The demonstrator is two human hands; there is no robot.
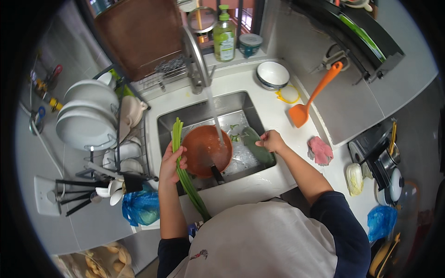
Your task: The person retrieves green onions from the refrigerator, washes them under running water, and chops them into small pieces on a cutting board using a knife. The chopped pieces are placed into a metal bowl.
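Observation:
My left hand (174, 161) is closed around a bundle of long green stalks (189, 186), held upright-slanting over the sink's left side, their lower ends reaching my shirt. Below, a reddish-brown pan (200, 149) with a black handle (217, 174) sits in the stainless steel sink (243, 158). Water runs from the faucet (197, 55) into the pan. My right hand (273, 141), fingers pinched together, is at the sink's right edge, over a dull green oval object (255, 147). Whether it grips anything is unclear. Green scraps (235, 138) lie on the wet sink floor.
A dish rack (120, 139) with plates and bowls stands left. Stacked bowls (273, 75), a yellow-rimmed strainer (289, 94), an orange spatula (314, 93) and a pink cloth (320, 150) are on the right. A soap bottle (225, 38) stands behind. Napa cabbage (354, 179) lies far right.

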